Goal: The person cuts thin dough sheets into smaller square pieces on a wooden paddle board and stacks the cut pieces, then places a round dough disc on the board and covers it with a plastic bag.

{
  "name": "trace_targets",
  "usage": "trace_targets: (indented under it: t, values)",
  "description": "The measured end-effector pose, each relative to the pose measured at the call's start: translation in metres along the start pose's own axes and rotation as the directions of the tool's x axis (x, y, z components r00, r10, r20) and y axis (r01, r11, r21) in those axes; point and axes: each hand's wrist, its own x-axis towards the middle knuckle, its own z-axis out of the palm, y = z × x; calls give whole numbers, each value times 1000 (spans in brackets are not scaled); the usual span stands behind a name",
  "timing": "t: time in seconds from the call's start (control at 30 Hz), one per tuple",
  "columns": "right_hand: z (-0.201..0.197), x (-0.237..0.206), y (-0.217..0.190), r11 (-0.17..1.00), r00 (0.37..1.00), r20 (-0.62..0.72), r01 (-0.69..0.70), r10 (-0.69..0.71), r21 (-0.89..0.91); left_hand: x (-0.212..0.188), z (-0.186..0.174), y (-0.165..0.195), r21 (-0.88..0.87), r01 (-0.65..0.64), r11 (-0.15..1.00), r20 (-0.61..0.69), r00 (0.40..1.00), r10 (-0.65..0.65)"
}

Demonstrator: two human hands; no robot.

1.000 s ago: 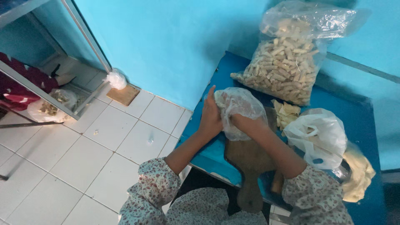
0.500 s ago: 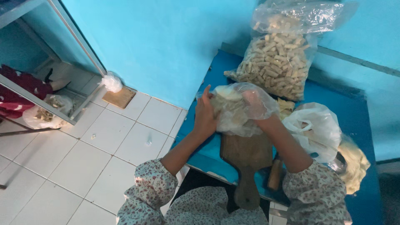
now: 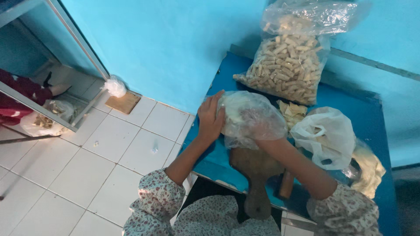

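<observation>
I see a clear bag (image 3: 250, 118) between my hands, a big clear bag of pale sticks (image 3: 286, 70) behind, and a white bag (image 3: 326, 135) right.
</observation>
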Motion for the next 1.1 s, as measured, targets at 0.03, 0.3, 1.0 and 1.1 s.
trace_targets:
  t: [0.03, 0.3, 1.0, 1.1]
  values:
    - [-3, -4, -7, 992, 994, -62, 87, -93, -92, 0, 0, -2, -35, -5, 999, 5, 1000, 5]
    - [-47, -43, -41, 987, 998, 60, 7, -17, 161, -4, 2, -8, 0, 31, 1000, 87, 996, -31]
    - [-201, -219, -61, -76, 661, 312, -360, 683, 930, -34, -48, 125, 46, -368, 929, 959, 276, 62]
    - [-202, -242, -52, -19, 546, 142, -224, 826, 974, -46, -34, 121, -9, -414, 910, 957, 261, 129]
